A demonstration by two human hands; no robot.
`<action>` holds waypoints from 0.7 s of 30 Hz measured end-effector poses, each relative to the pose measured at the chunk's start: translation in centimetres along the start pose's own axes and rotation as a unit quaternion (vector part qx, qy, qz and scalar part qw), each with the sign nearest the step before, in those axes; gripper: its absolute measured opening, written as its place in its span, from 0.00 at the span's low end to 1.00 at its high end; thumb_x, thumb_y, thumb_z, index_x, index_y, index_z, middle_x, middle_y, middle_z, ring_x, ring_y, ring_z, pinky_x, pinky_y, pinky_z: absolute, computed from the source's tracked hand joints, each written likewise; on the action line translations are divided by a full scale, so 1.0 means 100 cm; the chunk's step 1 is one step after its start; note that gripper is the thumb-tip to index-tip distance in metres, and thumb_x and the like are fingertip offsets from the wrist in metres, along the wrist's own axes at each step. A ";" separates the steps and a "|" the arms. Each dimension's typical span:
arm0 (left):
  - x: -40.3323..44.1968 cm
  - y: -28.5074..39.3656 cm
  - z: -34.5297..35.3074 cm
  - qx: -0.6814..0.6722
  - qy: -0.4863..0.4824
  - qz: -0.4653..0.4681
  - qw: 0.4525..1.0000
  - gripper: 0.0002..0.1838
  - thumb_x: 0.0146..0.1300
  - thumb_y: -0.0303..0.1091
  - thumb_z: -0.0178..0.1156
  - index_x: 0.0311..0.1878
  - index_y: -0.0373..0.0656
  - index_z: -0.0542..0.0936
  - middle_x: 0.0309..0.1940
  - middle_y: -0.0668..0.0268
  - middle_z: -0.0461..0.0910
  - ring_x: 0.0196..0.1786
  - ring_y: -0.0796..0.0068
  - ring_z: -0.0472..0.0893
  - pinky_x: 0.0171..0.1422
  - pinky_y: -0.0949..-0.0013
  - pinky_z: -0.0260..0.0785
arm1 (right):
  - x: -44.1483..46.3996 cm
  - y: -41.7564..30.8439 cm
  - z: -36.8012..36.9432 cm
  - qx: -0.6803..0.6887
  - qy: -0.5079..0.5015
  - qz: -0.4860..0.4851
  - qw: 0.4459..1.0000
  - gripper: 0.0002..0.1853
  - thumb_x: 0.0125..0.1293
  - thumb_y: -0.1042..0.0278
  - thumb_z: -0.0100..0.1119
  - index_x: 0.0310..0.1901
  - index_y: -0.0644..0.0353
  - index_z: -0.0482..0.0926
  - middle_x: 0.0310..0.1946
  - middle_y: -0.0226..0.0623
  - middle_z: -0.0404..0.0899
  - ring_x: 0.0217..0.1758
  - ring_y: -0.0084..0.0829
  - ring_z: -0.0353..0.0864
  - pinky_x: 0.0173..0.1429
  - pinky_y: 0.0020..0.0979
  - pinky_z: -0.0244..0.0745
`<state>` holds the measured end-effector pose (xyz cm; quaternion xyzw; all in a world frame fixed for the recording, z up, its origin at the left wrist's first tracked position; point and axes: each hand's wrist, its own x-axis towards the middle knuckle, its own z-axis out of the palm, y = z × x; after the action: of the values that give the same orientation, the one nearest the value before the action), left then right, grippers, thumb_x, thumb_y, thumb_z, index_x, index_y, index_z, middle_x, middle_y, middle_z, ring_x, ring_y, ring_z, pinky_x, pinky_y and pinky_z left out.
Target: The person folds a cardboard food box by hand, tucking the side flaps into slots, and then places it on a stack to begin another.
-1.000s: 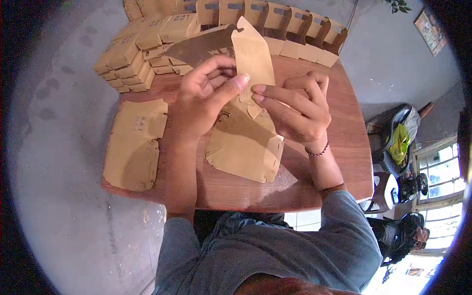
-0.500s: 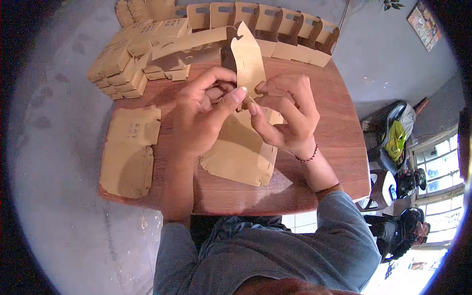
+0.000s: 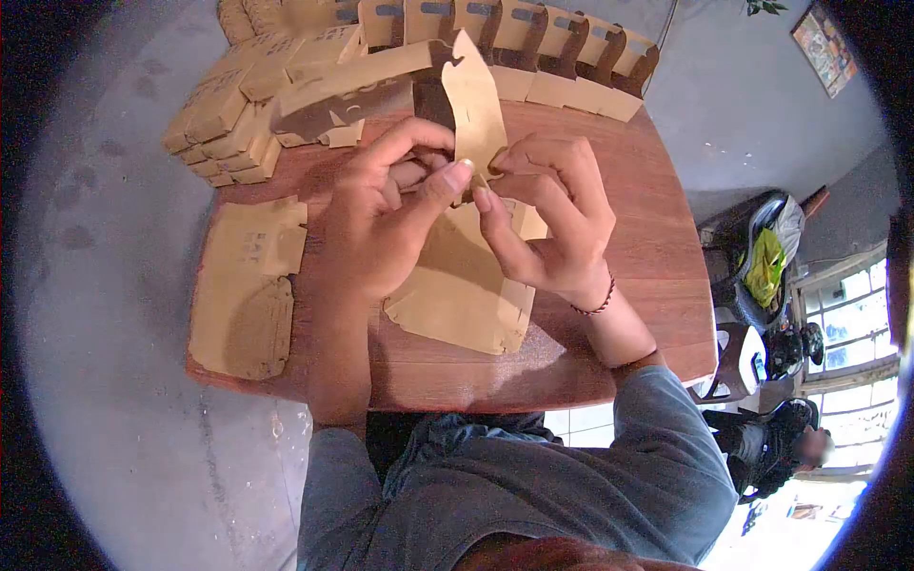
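Note:
A partly folded brown cardboard box point(image 3: 457, 290) is between my hands, its wide panel lying low over the table. One narrow side wall with notched edges stands up towards the back, and another long strip stretches off to the left. My left hand point(image 3: 386, 214) pinches the box where these walls meet, thumb on the near side. Facing it, my right hand point(image 3: 562, 214) grips the same corner between thumb and fingers. The fingers hide the exact fold or tab there. By my left forearm lies a flat printed cardboard blank point(image 3: 243, 309).
Stacked folded boxes point(image 3: 214, 105) fill the table's back left. A row of open boxes with handle slots point(image 3: 514, 43) lines the back edge. The wooden table point(image 3: 657, 276) ends close to my body. Beyond its right side are a chair point(image 3: 738, 362), bags point(image 3: 766, 266) and a person point(image 3: 771, 447).
Both hands keep their pinch on the box corner. The right fingers have shifted slightly at the fold; the whole view has moved a little.

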<state>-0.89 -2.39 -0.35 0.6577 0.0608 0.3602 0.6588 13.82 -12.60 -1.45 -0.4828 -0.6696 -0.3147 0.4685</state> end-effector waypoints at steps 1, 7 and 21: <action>-0.001 0.001 -0.001 -0.006 -0.001 -0.008 1.000 0.07 0.67 0.27 0.60 0.45 0.36 0.75 0.34 0.70 0.75 0.39 0.86 0.75 0.44 0.81 0.67 | -0.001 0.002 0.001 0.027 0.005 0.011 1.000 0.09 0.48 0.74 0.71 0.28 0.62 0.79 0.40 0.42 0.78 0.40 0.42 0.76 0.43 0.38 0.71; -0.001 0.003 0.001 0.013 -0.016 0.005 1.000 0.07 0.68 0.27 0.59 0.46 0.36 0.75 0.35 0.70 0.76 0.40 0.85 0.76 0.45 0.80 0.68 | 0.010 -0.003 -0.010 0.069 -0.030 0.098 0.992 0.07 0.47 0.71 0.73 0.26 0.59 0.83 0.52 0.45 0.76 0.57 0.46 0.72 0.60 0.43 0.66; -0.003 0.012 -0.002 -0.029 -0.066 -0.033 0.997 0.10 0.69 0.27 0.58 0.50 0.33 0.74 0.43 0.60 0.80 0.45 0.78 0.80 0.55 0.75 0.72 | 0.004 0.017 -0.006 0.137 -0.012 0.160 0.977 0.37 0.42 0.59 0.83 0.53 0.59 0.73 0.57 0.48 0.73 0.61 0.45 0.74 0.64 0.42 0.70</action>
<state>-1.69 -2.57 0.62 0.6584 0.0279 0.2957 0.6916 15.55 -12.39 -0.93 -0.5188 -0.6255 -0.1350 0.5669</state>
